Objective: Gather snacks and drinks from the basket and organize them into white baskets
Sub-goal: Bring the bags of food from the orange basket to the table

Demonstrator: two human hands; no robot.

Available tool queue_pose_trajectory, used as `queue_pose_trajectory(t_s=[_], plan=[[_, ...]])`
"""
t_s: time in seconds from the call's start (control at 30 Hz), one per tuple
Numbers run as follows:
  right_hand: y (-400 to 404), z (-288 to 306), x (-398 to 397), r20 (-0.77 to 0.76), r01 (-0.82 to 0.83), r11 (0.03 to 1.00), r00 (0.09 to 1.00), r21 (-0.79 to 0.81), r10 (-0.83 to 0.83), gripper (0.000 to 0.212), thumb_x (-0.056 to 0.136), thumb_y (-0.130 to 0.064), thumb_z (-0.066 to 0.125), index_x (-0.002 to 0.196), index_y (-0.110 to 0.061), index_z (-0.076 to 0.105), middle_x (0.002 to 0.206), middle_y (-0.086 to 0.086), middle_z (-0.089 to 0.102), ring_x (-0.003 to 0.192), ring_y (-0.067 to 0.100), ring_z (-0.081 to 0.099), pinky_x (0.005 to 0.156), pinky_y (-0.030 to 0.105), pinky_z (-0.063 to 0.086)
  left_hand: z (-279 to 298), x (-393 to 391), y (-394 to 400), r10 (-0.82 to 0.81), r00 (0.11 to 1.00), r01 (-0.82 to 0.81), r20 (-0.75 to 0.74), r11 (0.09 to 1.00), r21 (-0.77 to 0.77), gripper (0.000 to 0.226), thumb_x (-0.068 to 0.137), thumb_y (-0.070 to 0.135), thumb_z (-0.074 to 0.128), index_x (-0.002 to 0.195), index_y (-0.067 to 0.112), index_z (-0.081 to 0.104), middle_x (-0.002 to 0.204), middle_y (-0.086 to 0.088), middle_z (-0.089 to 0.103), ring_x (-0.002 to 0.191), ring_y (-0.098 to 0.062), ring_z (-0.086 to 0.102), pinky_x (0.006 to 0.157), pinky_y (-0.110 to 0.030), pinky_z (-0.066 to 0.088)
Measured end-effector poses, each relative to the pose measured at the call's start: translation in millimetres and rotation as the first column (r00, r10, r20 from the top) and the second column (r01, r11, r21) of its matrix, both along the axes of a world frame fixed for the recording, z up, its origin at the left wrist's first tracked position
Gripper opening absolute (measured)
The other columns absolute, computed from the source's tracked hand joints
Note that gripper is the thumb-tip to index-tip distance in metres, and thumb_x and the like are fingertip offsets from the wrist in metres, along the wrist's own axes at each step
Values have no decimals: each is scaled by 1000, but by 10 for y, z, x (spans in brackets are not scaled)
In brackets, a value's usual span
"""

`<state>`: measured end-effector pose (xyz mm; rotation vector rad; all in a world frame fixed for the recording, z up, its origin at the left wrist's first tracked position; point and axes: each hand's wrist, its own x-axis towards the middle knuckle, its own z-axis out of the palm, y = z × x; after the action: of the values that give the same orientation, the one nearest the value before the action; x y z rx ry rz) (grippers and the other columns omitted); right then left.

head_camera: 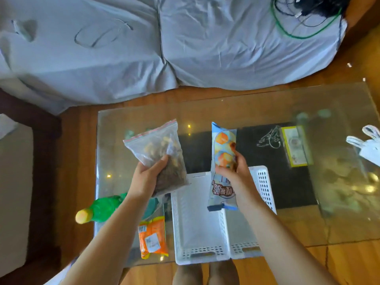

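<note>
Nearest, two white perforated plastic baskets [198,229] sit side by side on the glass desk [308,223], with an orange snack packet [152,236] and a green plastic bottle [102,208] lying to their left. Above them, the left hand [145,177] has its grip clamped on a clear zip bag of nuts [158,149]; the right hand [236,171] grips a long blue snack packet [224,161]. Beyond lies a grey-sheeted bed [185,42].

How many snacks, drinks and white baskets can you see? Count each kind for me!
Snack packs: 3, the zip bag of nuts, the blue snack pack, the orange snack pack
Drinks: 1, the green bottle
White baskets: 2, the left basket, the right basket
Total: 6
</note>
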<state>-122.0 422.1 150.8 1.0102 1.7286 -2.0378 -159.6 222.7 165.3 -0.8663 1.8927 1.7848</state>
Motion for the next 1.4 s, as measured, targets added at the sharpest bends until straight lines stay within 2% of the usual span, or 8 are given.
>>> queue_pose_trajectory(t_s=[0.2, 0.53, 0.63, 0.83, 0.97, 1.13, 1.3, 1.4], plan=[[-85, -839, -804, -20, -32, 999, 999, 0, 32, 47, 80, -14, 68, 115, -32, 43, 103, -8, 62, 91, 10, 64, 69, 22, 53, -885, -619, -63, 53, 998, -50, 44, 996, -73, 6, 85, 21, 66, 90, 20, 62, 70, 10, 67, 51, 0, 65, 45, -13, 50], [-325, -1886, -1135, 155, -134, 978, 982, 159, 110, 61, 71, -20, 78, 122, -20, 45, 108, -2, 61, 95, 17, 62, 78, 30, 52, -2052, -968, -79, -199, 944, 265, 263, 932, -248, 37, 90, 31, 59, 120, 10, 54, 89, -3, 61, 78, -21, 56, 74, -29, 41], [-368, -1983, -1105, 176, -225, 945, 967, 239, 185, 63, 70, -18, 78, 123, -18, 44, 108, -2, 58, 96, 18, 61, 79, 31, 50, -2139, -966, -56, -256, 903, 355, 345, 897, -264, 36, 92, 34, 54, 119, 10, 53, 77, 0, 57, 66, -15, 53, 61, -27, 43], [-388, -1994, -1084, 193, -334, 859, 941, 389, 278, 65, 71, -22, 77, 128, -14, 45, 125, 10, 45, 98, 17, 55, 77, 26, 47, -2068, -1000, -89, -238, 865, 436, 441, 793, -426, 63, 85, 43, 61, 128, -1, 43, 122, -14, 45, 108, -34, 55, 97, -40, 44], [-315, -1931, -1052, 267, -391, 831, 915, 394, 304, 73, 73, -26, 76, 135, -17, 39, 130, 12, 42, 110, 23, 54, 85, 32, 48, -1926, -1009, -134, -292, 839, 452, 458, 844, -289, 54, 86, 29, 62, 131, 3, 47, 132, -20, 49, 116, -35, 53, 102, -42, 43], [-235, -1613, -948, 286, -425, 840, 896, 338, 339, 82, 76, -22, 73, 143, -21, 27, 143, 10, 31, 124, 25, 45, 84, 32, 44, -1596, -873, -97, -301, 804, 536, 512, 741, -405, 58, 88, 25, 54, 140, 8, 36, 145, -12, 26, 123, -31, 42, 95, -35, 37], [-133, -1009, -688, 278, -461, 845, 878, 272, 390, 69, 79, -16, 70, 139, -17, 36, 137, 11, 43, 114, 21, 51, 88, 32, 44, -995, -612, 4, -179, 923, 283, 342, 915, -286, 49, 90, 18, 54, 138, 19, 43, 139, -8, 42, 111, -26, 51, 84, -32, 45], [-44, -628, -385, 289, -462, 868, 869, 180, 403, 42, 84, -11, 62, 124, -12, 51, 121, 12, 58, 92, 18, 55, 82, 32, 45, -516, -199, 40, 15, 966, -7, 257, 999, -33, 32, 92, 12, 53, 124, 16, 55, 106, -4, 63, 90, -16, 59, 70, -26, 48]])
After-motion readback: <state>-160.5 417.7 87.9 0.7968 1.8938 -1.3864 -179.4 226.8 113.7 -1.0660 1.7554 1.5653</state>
